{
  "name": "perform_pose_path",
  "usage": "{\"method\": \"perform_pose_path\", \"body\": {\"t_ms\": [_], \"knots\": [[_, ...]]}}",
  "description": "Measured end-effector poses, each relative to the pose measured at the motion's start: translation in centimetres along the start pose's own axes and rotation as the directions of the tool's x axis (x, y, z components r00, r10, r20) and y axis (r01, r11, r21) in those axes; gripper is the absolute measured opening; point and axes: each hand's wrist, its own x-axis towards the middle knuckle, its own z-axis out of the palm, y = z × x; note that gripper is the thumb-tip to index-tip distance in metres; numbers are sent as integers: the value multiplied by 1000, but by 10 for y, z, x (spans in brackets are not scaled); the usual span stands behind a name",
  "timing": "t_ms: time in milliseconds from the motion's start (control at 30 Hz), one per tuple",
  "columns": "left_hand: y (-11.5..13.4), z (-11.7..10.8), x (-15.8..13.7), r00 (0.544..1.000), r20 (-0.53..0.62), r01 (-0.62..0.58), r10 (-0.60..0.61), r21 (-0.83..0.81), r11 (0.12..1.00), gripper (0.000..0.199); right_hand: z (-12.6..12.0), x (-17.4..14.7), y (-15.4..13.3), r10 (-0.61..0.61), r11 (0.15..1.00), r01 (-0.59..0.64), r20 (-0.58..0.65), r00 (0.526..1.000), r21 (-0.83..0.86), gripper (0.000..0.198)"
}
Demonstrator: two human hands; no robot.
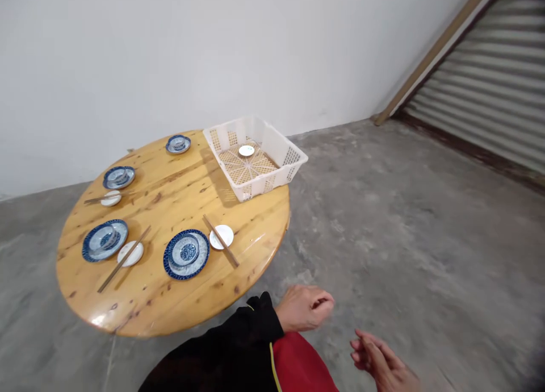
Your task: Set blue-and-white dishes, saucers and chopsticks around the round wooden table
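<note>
My left hand [304, 308] is curled into a loose fist just off the round table's near right edge, with nothing visible in it. Lower and farther right, my right hand [382, 362] has its fingers bent together and thumb against them; no object shows there. Both hands are over the floor, apart from the table. Nearest to them on the table are a small white dish [221, 233], a pair of chopsticks [227, 250] resting across it, and a blue-and-white plate [170, 264] with a bowl [187, 250] on it.
The round wooden table [162, 318] bears several similar place settings. At its far right stands a white plastic basket [264, 188] holding a small white dish [246, 151]. A white wall [170, 51] rises behind; a corrugated shutter [489, 85] is at right, above grey concrete floor [404, 221].
</note>
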Motion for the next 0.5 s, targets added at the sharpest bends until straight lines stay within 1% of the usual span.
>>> {"method": "perform_pose_path", "body": {"t_ms": [67, 100, 167, 200, 267, 300, 367, 433, 467, 500], "knots": [[-9, -13, 10, 997, -73, -7, 6, -8, 1000, 23, 9, 33, -36, -5, 1000, 6, 42, 999, -27, 62], [-14, -19, 13, 994, -110, -6, 4, -16, 1000, 23, 14, 48, -57, -31, 998, 34, 70, 997, -50, 59], [-22, -31, 13, 983, -182, 12, -17, -27, 1000, 24, 25, 76, -104, -163, 977, 179, 130, 978, -119, 50], [-25, -36, 12, 976, -216, 26, -32, -29, 999, 25, 32, 89, -130, -249, 954, 272, 172, 953, -124, 45], [-30, -46, 9, 954, -290, 62, -70, -39, 997, 25, 50, 111, -183, -431, 887, 456, 216, 876, -80, 36], [-32, -51, 7, 940, -328, 78, -91, -54, 996, 25, 61, 121, -210, -496, 848, 527, 268, 826, -55, 34], [-34, -59, 4, 903, -405, 112, -143, -99, 989, 25, 89, 142, -261, -593, 772, 634, 321, 738, -31, 33], [-35, -67, 2, 855, -482, 138, -192, -145, 980, 23, 123, 165, -306, -620, 695, 714, 435, 653, -80, 25], [-35, -70, 1, 828, -518, 149, -212, -160, 976, 23, 142, 180, -324, -613, 670, 735, 483, 626, -102, 20], [-36, -73, 1, 799, -555, 162, -231, -171, 972, 23, 163, 196, -340, -584, 655, 744, 535, 610, -134, 18]]}}
